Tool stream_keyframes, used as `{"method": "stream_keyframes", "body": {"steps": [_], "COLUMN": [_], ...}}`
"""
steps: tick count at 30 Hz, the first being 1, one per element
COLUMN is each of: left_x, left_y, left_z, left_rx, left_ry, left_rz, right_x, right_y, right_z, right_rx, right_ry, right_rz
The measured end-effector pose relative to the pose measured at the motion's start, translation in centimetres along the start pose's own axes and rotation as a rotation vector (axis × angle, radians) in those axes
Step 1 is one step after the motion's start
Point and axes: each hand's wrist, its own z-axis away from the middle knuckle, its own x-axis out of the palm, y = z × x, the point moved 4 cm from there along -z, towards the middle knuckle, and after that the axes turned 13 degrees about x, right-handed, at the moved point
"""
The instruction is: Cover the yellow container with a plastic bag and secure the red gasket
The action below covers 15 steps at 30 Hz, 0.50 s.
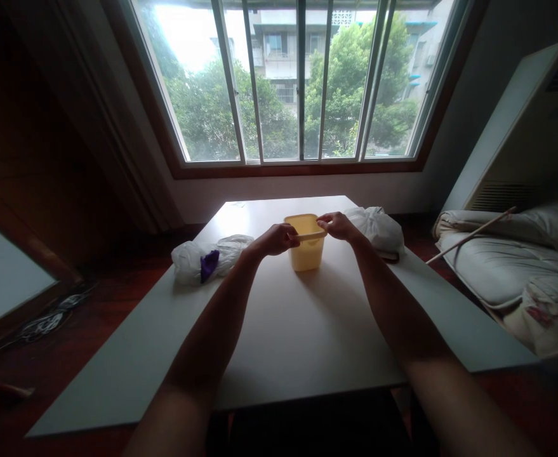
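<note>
A yellow plastic bin (306, 255) stands upright on the white table (302, 336), a little beyond its middle. My left hand (279, 239) grips the near left part of the bin's rim, its fingers curled over the edge. On the right side of the same rim, my right hand (334, 225) pinches the edge between thumb and fingers. The inside of the bin shows only in part, and I cannot make out anything in it.
Left of the bin lies a crumpled white plastic bag (188, 261) with a purple piece (209, 265) showing. A fuller white bag (376, 230) sits at the table's right edge. Beyond that edge are a thin stick (471, 235) and a pale cushioned seat (536, 254). A window (298, 95) is ahead.
</note>
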Motion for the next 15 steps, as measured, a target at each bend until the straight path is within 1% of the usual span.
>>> {"method": "stream_keyframes", "body": {"steps": [2, 4, 6, 8, 9, 10, 11, 12, 14, 15], "left_x": [0.0, -0.4, -1.6, -3.6, -4.9, -6.2, -7.2, -8.1, -9.3, -9.7], "left_y": [0.0, 0.1, 0.2, -0.2, -0.6, -1.3, -2.2, -3.3, -5.7, -6.7], "left_z": [0.1, 0.2, 0.5, 1.3, 1.9, 2.6, 3.6, 4.8, 7.4, 8.6], "left_rx": [-0.02, -0.035, -0.06, -0.124, -0.173, -0.241, -0.323, -0.417, -0.611, -0.663], "left_ry": [-0.028, -0.069, -0.08, -0.027, 0.023, 0.047, 0.035, 0.0, -0.113, -0.131], "left_rz": [0.017, 0.066, 0.107, 0.078, 0.021, -0.05, -0.114, -0.175, -0.218, -0.216], "right_x": [0.1, 0.2, 0.3, 0.3, 0.3, 0.3, 0.3, 0.2, 0.2, 0.1], "right_y": [0.0, -0.1, -0.3, -0.4, -0.4, -0.4, -0.4, -0.4, -0.4, -0.4], "right_z": [0.1, 0.2, 0.3, 0.3, 0.3, 0.3, 0.3, 0.3, 0.2, 0.2], "right_rx": [0.014, 0.022, 0.023, 0.021, 0.021, 0.021, 0.02, 0.019, 0.014, 0.012], "right_ry": [-0.001, 0.005, 0.009, 0.0, -0.008, -0.018, -0.027, -0.035, -0.045, -0.046], "right_rz": [-0.003, -0.005, -0.001, 0.012, 0.023, 0.035, 0.047, 0.055, 0.063, 0.063]}}
